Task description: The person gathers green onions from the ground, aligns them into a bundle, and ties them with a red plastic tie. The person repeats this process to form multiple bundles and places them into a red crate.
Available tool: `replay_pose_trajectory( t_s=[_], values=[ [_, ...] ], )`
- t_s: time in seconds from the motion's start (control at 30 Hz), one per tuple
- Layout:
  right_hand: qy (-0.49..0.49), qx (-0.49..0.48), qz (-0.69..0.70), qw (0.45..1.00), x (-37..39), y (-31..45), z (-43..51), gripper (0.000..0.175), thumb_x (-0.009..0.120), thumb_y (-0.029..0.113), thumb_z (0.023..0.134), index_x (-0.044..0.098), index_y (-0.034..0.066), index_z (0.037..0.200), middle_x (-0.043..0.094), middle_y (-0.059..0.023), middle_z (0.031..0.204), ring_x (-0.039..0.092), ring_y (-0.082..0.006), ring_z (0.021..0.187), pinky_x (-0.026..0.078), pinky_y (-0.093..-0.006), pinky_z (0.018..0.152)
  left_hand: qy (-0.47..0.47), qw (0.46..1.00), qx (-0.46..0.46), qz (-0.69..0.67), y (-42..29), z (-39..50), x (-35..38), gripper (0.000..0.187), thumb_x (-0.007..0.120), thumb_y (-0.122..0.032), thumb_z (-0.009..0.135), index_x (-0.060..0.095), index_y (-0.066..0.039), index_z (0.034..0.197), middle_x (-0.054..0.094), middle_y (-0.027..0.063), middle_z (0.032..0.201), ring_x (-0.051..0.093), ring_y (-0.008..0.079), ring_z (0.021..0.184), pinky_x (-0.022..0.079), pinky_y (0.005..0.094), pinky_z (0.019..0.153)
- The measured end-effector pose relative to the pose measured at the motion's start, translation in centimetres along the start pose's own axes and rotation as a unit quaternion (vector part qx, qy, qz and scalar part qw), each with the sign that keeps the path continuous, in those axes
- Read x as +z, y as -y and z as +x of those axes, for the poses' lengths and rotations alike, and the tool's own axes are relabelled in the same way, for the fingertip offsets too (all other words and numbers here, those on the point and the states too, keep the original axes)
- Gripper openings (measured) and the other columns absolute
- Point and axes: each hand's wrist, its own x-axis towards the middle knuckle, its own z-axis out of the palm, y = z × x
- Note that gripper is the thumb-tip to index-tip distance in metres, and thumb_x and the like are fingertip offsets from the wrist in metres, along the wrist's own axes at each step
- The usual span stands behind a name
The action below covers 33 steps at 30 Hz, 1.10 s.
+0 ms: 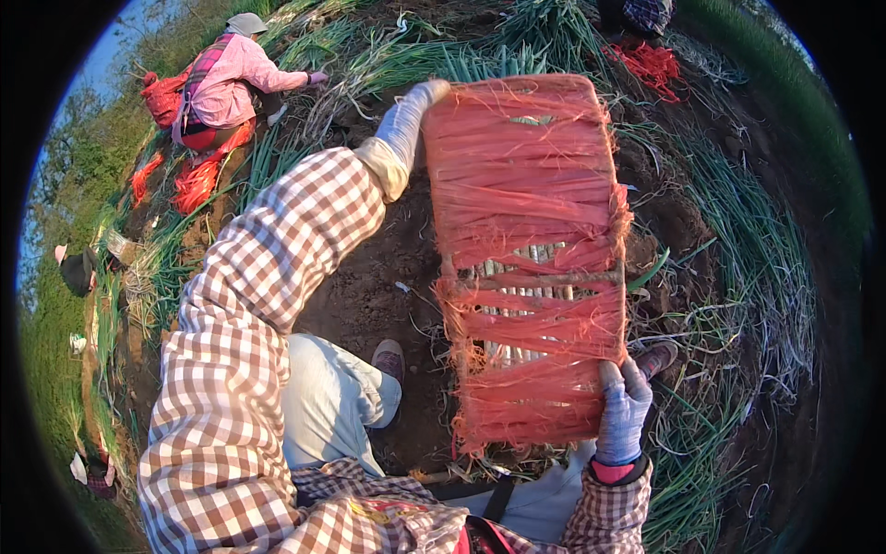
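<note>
Both of my gloved hands hold a rectangular frame wrapped in red plastic twine (526, 201), raised over the soil between my feet. My left hand (415, 111) grips its far left corner, partly hidden behind the edge. My right hand (623, 401) holds the near right edge, with fingers on the rim. Pale slats show through gaps in the wrapping, and a thin stick crosses the lower half. Heaps of green onions (554, 34) lie on the ground beyond the frame, and more green onions (692, 443) lie to its right.
A person in a pink jacket (225, 83) crouches at the upper left, one gloved hand at the onions. Red twine strips (197, 183) hang behind them. Another person (647, 14) and a red twine pile (651, 66) are at the upper right. A dark hat (77, 271) shows at far left.
</note>
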Motion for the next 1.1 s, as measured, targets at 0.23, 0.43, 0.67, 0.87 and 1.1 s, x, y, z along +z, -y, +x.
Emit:
replay_pose_trajectory(
  t_s=[0.23,0.43,0.67,0.87,1.1],
  values=[
    [0.101,-0.231,-0.121,0.96,8.7,-3.8,1.4,0.039,0.056,0.017,0.085,0.05,-0.0019,0.118,0.054,-0.0142,0.107,0.054,-0.0201,0.095,0.043,-0.0285,0.082,-0.026,0.997,0.056,-0.054,-17.9,1.7,-5.1,0.037,0.059,-0.036,0.082,0.062,-0.003,0.1,0.063,0.0089,0.095,0.058,0.0183,0.083,0.047,0.0342,0.078],
    [-0.134,-0.132,-0.556,0.809,4.2,-15.7,5.7,0.065,0.059,0.034,0.079,0.035,0.0015,0.13,0.039,-0.0203,0.13,0.035,-0.0354,0.121,0.029,-0.0434,0.101,-0.068,0.962,0.217,0.151,-11.1,-2.0,-18.2,0.028,0.063,-0.029,0.081,0.065,-0.004,0.096,0.064,0.0036,0.088,0.058,0.0121,0.075,0.047,0.028,0.073],
    [-0.125,-0.069,-0.525,0.839,2.9,-17.8,7.0,0.066,0.055,0.035,0.082,0.03,0.0022,0.133,0.04,-0.0227,0.129,0.041,-0.0364,0.116,0.032,-0.0425,0.097,-0.211,0.915,-0.116,0.323,18.3,-21.2,-37.0,0.019,0.065,-0.016,0.08,0.062,-0.002,0.092,0.057,-0.0023,0.073,0.05,0.0081,0.065,0.042,0.0248,0.06],
    [-0.064,-0.163,-0.444,0.879,3.4,-10.8,19.3,0.068,0.066,0.027,0.075,0.034,0.0048,0.132,0.042,-0.0183,0.128,0.041,-0.0315,0.118,0.035,-0.038,0.097,-0.223,0.782,-0.268,0.516,17.6,-31.5,-40.5,0.069,0.068,-0.013,0.076,0.03,-0.008,0.134,0.036,0.0135,0.129,0.041,0.029,0.114,0.04,0.0336,0.093],
    [0.02,-0.37,-0.601,0.708,13.7,-5.2,42.4,0.102,0.079,0.037,0.057,0.024,0.0056,0.137,0.032,-0.0165,0.137,0.031,-0.0341,0.125,0.029,-0.0396,0.102,-0.012,0.883,0.089,0.461,15.9,-14.8,-24.2,0.032,0.063,-0.009,0.079,0.055,-0.004,0.109,0.058,0.0134,0.095,0.058,0.0254,0.086,0.046,0.0321,0.072]
  ],
)
